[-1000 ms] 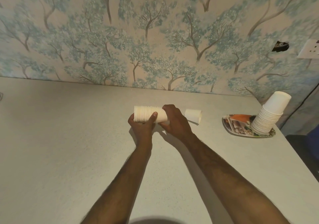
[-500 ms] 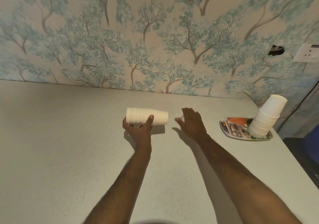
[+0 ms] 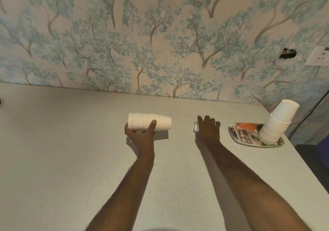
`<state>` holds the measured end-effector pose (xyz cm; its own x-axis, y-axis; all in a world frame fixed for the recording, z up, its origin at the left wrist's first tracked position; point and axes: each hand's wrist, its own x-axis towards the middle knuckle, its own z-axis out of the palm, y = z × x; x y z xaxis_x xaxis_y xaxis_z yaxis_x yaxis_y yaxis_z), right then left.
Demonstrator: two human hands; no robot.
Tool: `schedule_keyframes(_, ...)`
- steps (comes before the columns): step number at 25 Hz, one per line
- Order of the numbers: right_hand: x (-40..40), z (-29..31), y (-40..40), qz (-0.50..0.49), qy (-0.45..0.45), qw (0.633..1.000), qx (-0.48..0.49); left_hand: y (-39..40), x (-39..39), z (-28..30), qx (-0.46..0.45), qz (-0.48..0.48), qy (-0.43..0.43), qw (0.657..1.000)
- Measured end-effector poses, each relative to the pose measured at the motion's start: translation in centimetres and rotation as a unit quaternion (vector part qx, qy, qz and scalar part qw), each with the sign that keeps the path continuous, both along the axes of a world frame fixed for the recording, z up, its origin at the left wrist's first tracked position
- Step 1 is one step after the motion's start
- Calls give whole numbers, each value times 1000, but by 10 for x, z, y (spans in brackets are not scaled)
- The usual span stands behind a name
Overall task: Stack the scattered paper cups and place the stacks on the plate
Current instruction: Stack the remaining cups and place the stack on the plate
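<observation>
Left hand (image 3: 140,135): fingers curled under and thumb over a stack of white paper cups (image 3: 148,123), held on its side just above the counter (image 3: 62,159), rims to the left, closed base pointing right. A shadow lies on the surface below it.

Right hand (image 3: 207,130): palm down, fingers spread and bent over a single white cup (image 3: 195,127) lying on the counter. Only a sliver of the cup shows at the hand's left edge; cannot tell whether the fingers have closed on it or merely cover it.

Right of that hand, apart from it: a printed plate (image 3: 240,134) near the counter's right edge, carrying a second, taller stack of cups (image 3: 276,123), upside down and leaning right toward the wall.

Counter: pale grey, finely speckled, matte, mostly bare, running wide to the left.

Behind it: wall (image 3: 160,43) papered in blue-green trees with grey trunks on a beige ground. At far right a ragged dark hole (image 3: 287,53) in the paper, beside it a white socket plate (image 3: 318,56).
</observation>
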<state>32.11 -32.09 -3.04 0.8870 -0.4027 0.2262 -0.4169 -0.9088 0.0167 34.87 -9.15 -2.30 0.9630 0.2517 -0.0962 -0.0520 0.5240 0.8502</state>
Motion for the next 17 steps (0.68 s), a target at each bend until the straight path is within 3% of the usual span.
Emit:
schedule_keyframes(2, -3, 6, -2, 0, -17, 1000, -4, 0, -1, 2, -7, -3, 0, 1000)
schedule_keyframes(3, -4, 10, -1, -3, -61, 997, 39, 0, -1, 3, -8, -2, 0, 1000)
schedule_keyframes(4, -5, 17, 2, -16, -137, 980, 141, -2, -2, 4, -7, -2, 0, 1000)
schedule_keyframes(5, -5, 26, 7, -40, -228, 928, 291, -4, -3, 6, -7, -4, 0, 1000)
schedule_keyframes(7, -5, 41, 19, -93, -352, 748, 555, -10, -7, 9, -9, -10, 0, 1000)
schedule_keyframes(8, -6, 47, 26, -110, -369, 682, 622, -14, -9, 10, -10, -13, 1, 1000)
schedule_keyframes(9, -7, 50, 32, -114, -371, 639, 664, -17, -12, 12, -11, -16, 1, 1000)
schedule_keyframes(12, -16, 56, 53, -85, -372, 558, 737, -27, -16, 15, -24, -19, 1, 1000)
schedule_keyframes(17, -33, 54, 81, -70, -358, 495, 788, -46, -26, 19, -49, -29, 13, 998)
